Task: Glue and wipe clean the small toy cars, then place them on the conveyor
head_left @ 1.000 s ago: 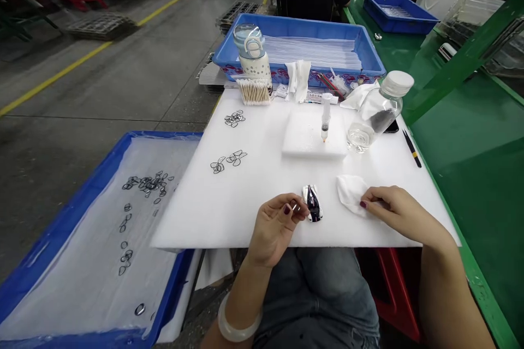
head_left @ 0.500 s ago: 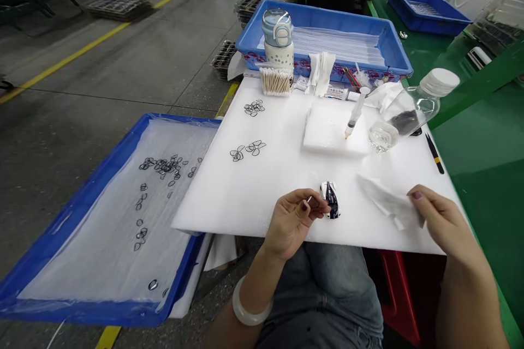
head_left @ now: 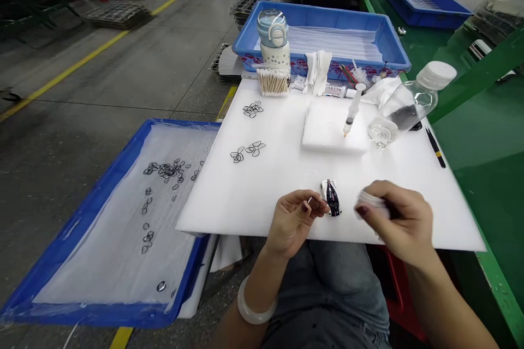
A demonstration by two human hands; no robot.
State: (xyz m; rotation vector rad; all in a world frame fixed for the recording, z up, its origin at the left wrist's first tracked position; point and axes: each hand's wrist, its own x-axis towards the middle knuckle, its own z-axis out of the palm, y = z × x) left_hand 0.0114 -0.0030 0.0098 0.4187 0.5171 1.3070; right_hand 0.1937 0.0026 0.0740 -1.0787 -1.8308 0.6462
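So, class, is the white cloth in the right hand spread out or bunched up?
Bunched up: the cloth shows as a compact, creased wad in the grip of the right hand.

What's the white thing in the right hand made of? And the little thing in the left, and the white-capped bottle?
White wad: probably matt tissue or cloth, as it's crumpled. Little piece: maybe shiny metal, since it glints; too small to be sure. Bottle: glossy, clear plastic or glass; you see through it.

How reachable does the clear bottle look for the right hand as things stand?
Probably yes: only bare white board shows between the right hand and the clear bottle, though the hand holds a bunched white cloth it would likely put down first.
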